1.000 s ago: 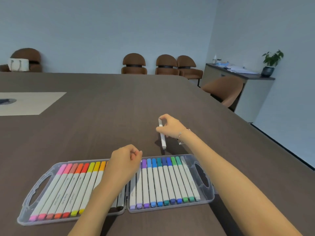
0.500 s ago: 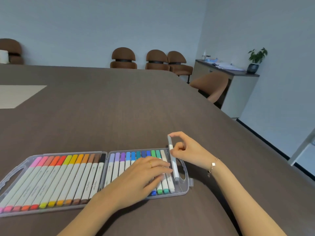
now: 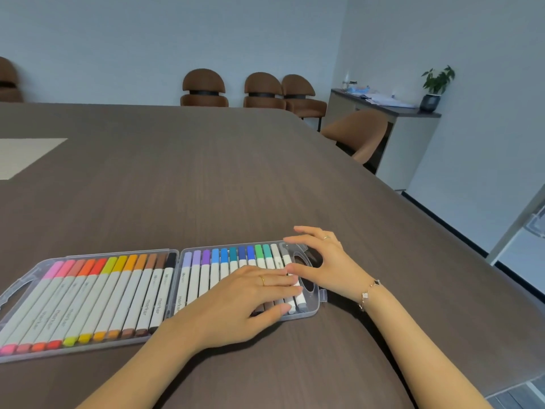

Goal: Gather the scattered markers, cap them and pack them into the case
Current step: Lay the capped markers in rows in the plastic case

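- Brown bench (image 3: 236, 172) carries the open case (image 3: 17, 293), its rows full of markers (image 3: 194, 276).
- Left hand (image 3: 241, 302) lies flat on the case's right half; right hand (image 3: 321, 261), fingers spread, touches the end gray marker (image 3: 285, 255) beside the case's handle.
- Best press evenly till that marker seats.

I see a broad dark wood-grain table (image 3: 206, 172) filling the view. At twelve o'clock three brown chairs (image 3: 203, 88) line a pale blue wall (image 3: 147, 33). At two o'clock stands a sideboard (image 3: 407, 134) carrying papers (image 3: 383, 99) and a potted plant (image 3: 436, 84), with a tan chair (image 3: 358, 132) beside it.
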Demonstrator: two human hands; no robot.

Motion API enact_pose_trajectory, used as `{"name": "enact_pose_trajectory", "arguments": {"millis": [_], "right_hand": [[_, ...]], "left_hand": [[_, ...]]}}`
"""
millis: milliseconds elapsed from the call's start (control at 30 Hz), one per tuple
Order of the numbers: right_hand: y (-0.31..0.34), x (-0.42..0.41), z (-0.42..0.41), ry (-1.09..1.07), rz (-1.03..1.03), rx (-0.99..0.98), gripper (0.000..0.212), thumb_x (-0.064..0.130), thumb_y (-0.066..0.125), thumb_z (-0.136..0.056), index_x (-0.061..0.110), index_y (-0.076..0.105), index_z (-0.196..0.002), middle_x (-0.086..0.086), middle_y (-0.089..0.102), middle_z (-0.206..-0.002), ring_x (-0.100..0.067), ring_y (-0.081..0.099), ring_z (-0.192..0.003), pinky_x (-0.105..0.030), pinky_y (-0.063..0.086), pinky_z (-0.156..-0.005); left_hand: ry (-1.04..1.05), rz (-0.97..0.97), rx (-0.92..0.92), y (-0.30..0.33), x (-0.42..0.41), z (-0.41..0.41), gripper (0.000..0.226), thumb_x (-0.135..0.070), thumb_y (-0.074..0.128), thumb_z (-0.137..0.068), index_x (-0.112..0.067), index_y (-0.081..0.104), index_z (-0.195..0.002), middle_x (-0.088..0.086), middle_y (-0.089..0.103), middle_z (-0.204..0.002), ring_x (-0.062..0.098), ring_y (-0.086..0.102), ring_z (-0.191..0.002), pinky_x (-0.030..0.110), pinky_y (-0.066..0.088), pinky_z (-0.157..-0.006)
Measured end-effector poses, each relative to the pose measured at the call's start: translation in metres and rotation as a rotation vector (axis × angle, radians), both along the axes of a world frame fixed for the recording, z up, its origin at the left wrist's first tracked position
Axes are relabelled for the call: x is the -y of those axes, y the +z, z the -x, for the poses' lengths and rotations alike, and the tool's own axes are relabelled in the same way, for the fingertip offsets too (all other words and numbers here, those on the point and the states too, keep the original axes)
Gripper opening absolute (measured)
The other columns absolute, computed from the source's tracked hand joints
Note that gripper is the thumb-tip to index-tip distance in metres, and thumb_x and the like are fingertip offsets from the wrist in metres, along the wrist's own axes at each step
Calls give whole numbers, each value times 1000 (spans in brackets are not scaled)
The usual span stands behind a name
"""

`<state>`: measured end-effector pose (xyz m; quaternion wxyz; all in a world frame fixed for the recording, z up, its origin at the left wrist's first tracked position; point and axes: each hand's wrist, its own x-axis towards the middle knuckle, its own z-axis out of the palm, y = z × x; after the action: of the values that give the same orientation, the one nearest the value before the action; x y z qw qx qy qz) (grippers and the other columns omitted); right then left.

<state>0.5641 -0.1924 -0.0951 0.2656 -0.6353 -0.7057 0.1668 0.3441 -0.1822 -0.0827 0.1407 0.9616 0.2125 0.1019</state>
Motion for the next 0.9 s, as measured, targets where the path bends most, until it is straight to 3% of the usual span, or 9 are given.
{"name": "enact_pose_trajectory", "arguments": {"millis": [100,233,433,567,667,733,833,900], "right_hand": [[0,-1,-2,-53,108,-37,61,54,63,-78,47,36,-133,14,22,-151,-13,14,-140,-50,20,-114],[1,-3,-1,-89,173,-28,72,57,63,-77,41,29,-139,10,21,-153,-15,14,-141,-49,17,-115],[5,-5,0,-159,278,8,53,63,61,-75,39,48,-121,5,22,-153,-19,12,-142,-47,13,-114],[3,-6,3,-290,133,26,57,73,57,-69,36,62,-112,10,45,-136,-14,29,-132,-40,22,-107],[-3,2,-4,-414,11,-108,62,79,41,-73,28,72,-91,6,66,-105,-16,52,-112,-39,40,-100],[-7,11,-8,-471,-17,-207,55,67,43,-83,21,72,-87,-1,68,-96,-21,59,-100,-40,47,-93],[-13,20,1,-488,-10,-182,48,61,44,-86,23,74,-91,4,66,-110,-15,56,-106,-45,44,-98],[-18,21,12,-483,-4,-154,54,57,42,-89,11,71,-91,-3,67,-108,-15,56,-99,-47,45,-95]], "left_hand": [[10,6,3,-2,-1,-1,41,-49,31,-97,-46,39,-138,-36,26,-142,-21,14,-131,6,5,-107],[12,-30,37,-7,-3,-2,39,-44,32,-99,-46,41,-137,-34,32,-143,-17,19,-132,4,3,-104],[47,-40,50,-9,-6,-3,38,-42,33,-100,-42,44,-137,-28,37,-143,-13,24,-133,10,12,-108],[111,75,69,0,-17,3,41,-44,35,-99,-41,40,-140,-25,36,-145,-11,26,-133,19,23,-113],[422,136,296,17,-41,60,44,-42,38,-98,-36,38,-141,-18,40,-143,1,32,-133,32,29,-112],[775,-25,436,16,-57,127,38,-34,41,-99,-24,51,-134,-1,51,-137,19,42,-129,41,34,-107],[1347,-34,343,-3,-58,220,36,-28,39,-95,-9,63,-113,23,57,-120,42,47,-113,49,39,-95],[1457,72,292,-13,-50,245,35,-23,41,-94,-1,67,-85,28,61,-100,41,50,-95,44,43,-84]]}}
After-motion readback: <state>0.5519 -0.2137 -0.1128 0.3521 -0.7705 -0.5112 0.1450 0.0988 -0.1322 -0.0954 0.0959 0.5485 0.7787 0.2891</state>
